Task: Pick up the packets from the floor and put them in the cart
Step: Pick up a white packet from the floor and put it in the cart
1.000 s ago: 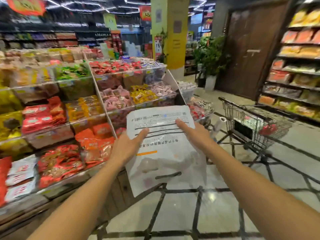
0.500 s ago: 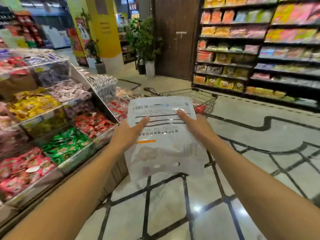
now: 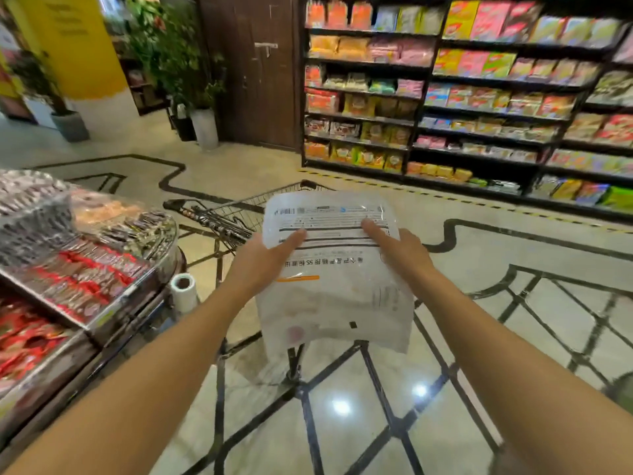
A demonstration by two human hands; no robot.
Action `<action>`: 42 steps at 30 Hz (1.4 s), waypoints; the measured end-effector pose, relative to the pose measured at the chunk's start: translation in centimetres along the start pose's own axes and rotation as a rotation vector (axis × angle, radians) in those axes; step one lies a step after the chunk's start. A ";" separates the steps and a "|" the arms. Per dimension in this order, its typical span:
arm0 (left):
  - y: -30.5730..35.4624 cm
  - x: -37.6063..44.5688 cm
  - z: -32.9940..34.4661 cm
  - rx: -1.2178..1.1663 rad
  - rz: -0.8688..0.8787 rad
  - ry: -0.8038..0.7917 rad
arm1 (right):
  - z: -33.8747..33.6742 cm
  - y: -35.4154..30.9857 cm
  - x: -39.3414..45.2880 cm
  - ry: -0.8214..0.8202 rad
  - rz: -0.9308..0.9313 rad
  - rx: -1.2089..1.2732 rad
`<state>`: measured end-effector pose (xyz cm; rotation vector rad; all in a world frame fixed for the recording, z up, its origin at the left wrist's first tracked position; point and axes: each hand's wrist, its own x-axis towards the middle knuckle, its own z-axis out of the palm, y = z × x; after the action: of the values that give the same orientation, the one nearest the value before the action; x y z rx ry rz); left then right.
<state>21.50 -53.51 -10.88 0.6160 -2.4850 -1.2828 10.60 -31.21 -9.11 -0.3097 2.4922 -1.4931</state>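
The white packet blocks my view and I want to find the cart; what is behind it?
Behind the white packet, held by the left hand and right hand, the wire cart shows at its left. The basket's contents are covered.

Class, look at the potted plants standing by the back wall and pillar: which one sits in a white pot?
The tall leafy plant in the white cylindrical pot, just left of the brown wooden door. The plant by the yellow pillar stands in a grey pot.

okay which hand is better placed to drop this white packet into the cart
Probably the left hand. The cart sits ahead and slightly left, its basket showing beside that hand. The right hand grips the white packet on the side away from it.
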 end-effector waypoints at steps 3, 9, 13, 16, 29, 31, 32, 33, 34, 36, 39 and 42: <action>1.6 6.0 2.0 0.037 0.034 -0.017 | -1.5 0.2 5.9 0.015 0.010 0.039; 3.0 17.8 6.7 0.062 -0.010 -0.021 | -2.6 1.6 18.8 0.003 0.045 0.062; 4.0 25.9 9.9 0.023 -0.058 -0.001 | -3.6 1.9 28.2 -0.013 -0.023 0.050; 5.1 31.4 11.2 -0.047 -0.101 0.045 | -4.4 1.2 34.8 -0.056 -0.060 0.053; 0.7 49.7 12.6 -0.104 -0.262 0.251 | 3.0 -1.1 58.9 -0.264 -0.085 0.041; -1.5 52.1 12.7 -0.098 -0.280 0.252 | 5.5 -0.8 62.1 -0.290 -0.073 0.029; -2.7 53.3 12.7 -0.103 -0.295 0.260 | 6.8 -0.7 63.5 -0.307 -0.072 0.013; -4.0 54.3 12.7 -0.115 -0.319 0.270 | 8.1 -0.5 65.0 -0.334 -0.078 0.000; -5.5 55.3 12.8 -0.136 -0.346 0.271 | 9.5 -0.4 66.4 -0.371 -0.094 -0.010; -8.5 56.8 13.2 -0.176 -0.409 0.263 | 12.5 0.1 69.1 -0.457 -0.116 -0.053; -13.2 58.2 14.2 -0.245 -0.536 0.280 | 16.9 1.5 72.1 -0.607 -0.087 -0.127; -17.1 58.9 15.4 -0.313 -0.686 0.293 | 20.8 3.6 74.0 -0.697 -0.037 -0.165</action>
<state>-32.20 -80.27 -30.77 1.5207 -1.8313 -1.6070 -54.08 -68.43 -27.66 -0.7577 2.0374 -0.9556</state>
